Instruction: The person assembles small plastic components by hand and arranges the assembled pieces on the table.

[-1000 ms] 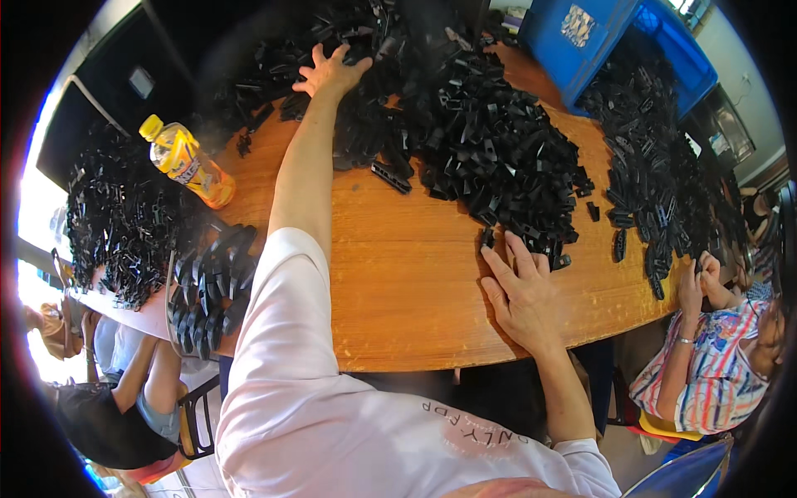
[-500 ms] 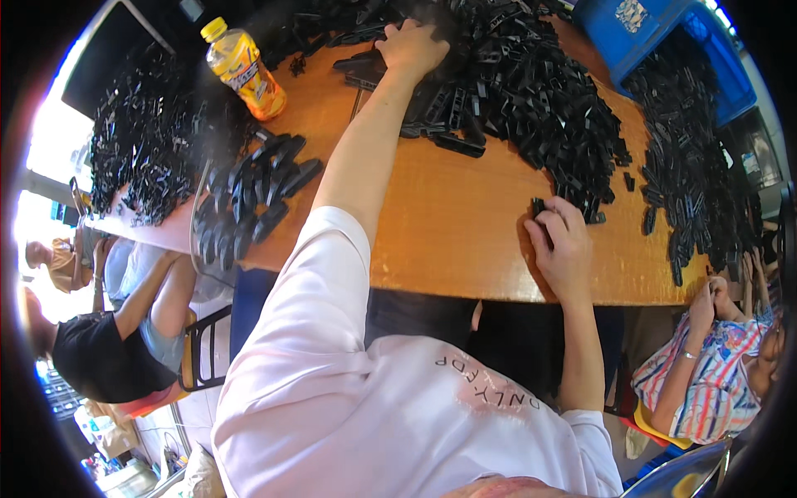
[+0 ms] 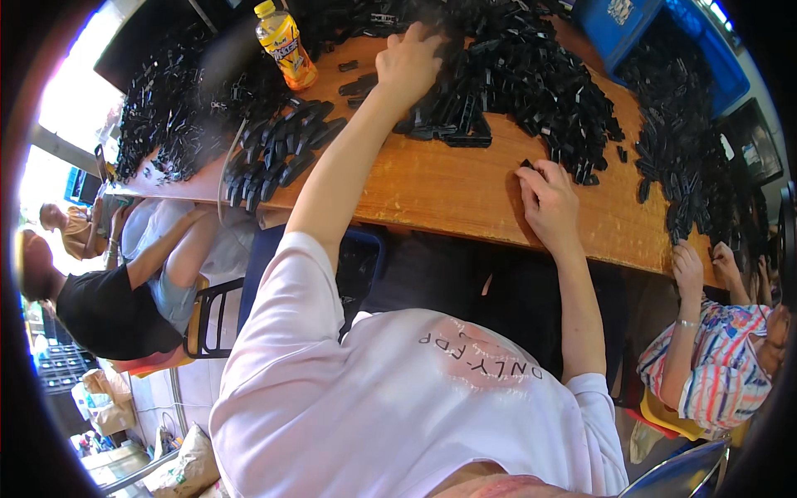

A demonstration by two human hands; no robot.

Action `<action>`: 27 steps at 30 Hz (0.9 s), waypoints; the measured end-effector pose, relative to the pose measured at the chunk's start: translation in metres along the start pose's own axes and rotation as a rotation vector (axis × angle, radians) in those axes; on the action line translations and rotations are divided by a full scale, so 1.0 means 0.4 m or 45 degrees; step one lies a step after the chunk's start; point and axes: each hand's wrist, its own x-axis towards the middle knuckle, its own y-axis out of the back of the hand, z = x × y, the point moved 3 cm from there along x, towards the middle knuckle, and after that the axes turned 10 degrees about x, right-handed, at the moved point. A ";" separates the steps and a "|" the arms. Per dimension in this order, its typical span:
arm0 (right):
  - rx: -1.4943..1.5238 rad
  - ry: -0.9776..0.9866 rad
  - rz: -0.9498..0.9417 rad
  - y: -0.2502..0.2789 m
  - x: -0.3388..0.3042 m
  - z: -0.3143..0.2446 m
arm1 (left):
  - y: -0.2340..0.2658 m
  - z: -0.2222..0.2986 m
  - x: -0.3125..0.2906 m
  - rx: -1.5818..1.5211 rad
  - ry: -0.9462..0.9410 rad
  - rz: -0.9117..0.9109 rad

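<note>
My left hand [image 3: 408,65] reaches far across the table to the large pile of black plastic parts [image 3: 531,79]. Its fingers are spread against the near-left side of the pile, with the tips partly lost among dark pieces. Closer to me on the right, my right hand [image 3: 550,207] pinches a small black plastic part [image 3: 525,164] between thumb and fingers, just above the wooden tabletop [image 3: 452,183]. Most of that part is hidden by the fingers. Longer black parts [image 3: 461,129] lie loosely at the pile's front edge, between my hands.
A yellow-capped drink bottle [image 3: 286,48] stands left of my left forearm. Black curved pieces [image 3: 278,153] lie below it, and another heap [image 3: 166,124] is farther left. A blue crate [image 3: 706,58] sits at the back right. Seated people [image 3: 124,307] are on both sides.
The whole view has shifted slightly. My right hand still pinches the part, and my left hand stays at the pile. The person at the right has moved a hand to the table's edge.
</note>
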 end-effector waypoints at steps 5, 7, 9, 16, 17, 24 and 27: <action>0.094 0.006 0.025 -0.005 -0.004 0.000 | 0.081 0.080 -0.249 -0.462 -0.384 0.120; 0.120 0.021 0.035 -0.008 -0.003 -0.022 | 0.057 0.114 -0.330 -0.312 -0.447 0.263; 0.334 -0.429 -0.087 -0.014 -0.009 -0.004 | 0.061 0.140 -0.374 -0.172 -0.517 0.411; 0.220 -0.253 -0.106 -0.007 -0.015 0.055 | 0.072 0.128 -0.417 -0.412 -0.654 0.250; 0.176 -0.333 -0.064 -0.005 -0.026 0.063 | 0.073 0.125 -0.425 -0.415 -0.659 0.246; 0.037 -0.136 -0.001 0.010 -0.042 0.008 | 0.097 0.109 -0.430 -0.854 -0.200 0.082; 0.105 -0.192 -0.008 0.004 -0.037 0.020 | 0.083 0.104 -0.428 -0.966 -0.060 -0.141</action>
